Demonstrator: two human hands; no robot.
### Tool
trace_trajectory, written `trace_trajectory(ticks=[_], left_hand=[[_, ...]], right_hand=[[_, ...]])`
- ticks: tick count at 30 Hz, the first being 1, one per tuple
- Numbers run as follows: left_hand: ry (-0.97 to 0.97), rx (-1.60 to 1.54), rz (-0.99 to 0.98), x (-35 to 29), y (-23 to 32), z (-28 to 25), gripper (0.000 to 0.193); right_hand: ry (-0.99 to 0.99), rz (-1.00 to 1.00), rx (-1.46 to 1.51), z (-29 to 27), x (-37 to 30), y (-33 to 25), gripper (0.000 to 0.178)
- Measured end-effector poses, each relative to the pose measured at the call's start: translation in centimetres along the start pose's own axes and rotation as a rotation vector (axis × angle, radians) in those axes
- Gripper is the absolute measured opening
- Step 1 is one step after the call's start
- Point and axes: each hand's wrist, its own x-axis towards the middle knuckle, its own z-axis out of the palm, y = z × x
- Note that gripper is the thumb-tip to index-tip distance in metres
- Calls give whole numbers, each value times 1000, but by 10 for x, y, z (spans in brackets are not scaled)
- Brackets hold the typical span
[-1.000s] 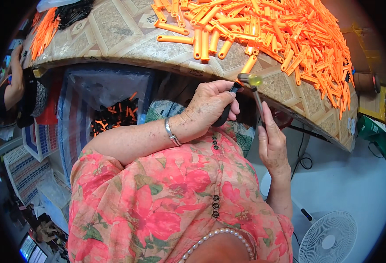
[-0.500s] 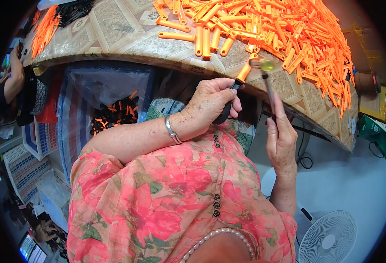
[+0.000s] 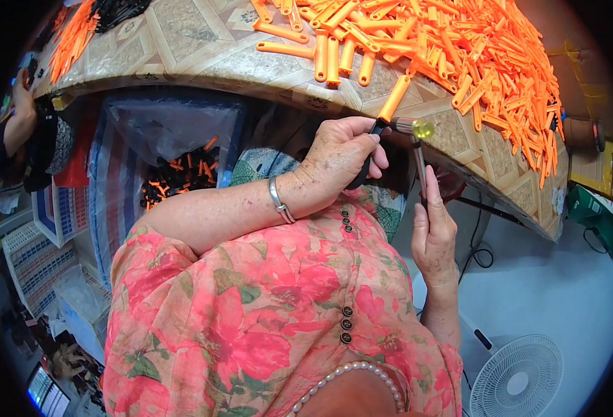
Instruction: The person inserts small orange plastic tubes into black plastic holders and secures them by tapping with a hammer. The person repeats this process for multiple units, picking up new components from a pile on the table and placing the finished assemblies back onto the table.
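Pinched in the left hand, a black handle with an orange piece at its upper end is near the table; the right hand grips a hammer, its head, clear half a second ago, now just beside the handle.

The left hand, a silver bracelet at its wrist, grips a black sleeve from which an orange plastic handle points up toward the table. The right hand holds a small hammer with a translucent yellow face; its head is right by the sleeve, contact unclear. Loose orange handles are heaped on the tabletop. Below its edge, a plastic-lined blue bin contains black-and-orange pieces. A white fan stands at lower right.
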Motion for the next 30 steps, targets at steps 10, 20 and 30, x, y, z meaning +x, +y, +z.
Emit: trace_trajectory(ticks=[10, 20, 30], left_hand=[[26, -61, -37, -2, 3, 3, 22], [42, -50, -13, 2, 0, 4, 21], [35, -65, -4, 1, 1, 4, 21]], right_hand=[[18, -20, -111, 4, 8, -13, 61], [122, -67, -33, 2, 8, -14, 59], [161, -74, -36, -3, 10, -17, 54]])
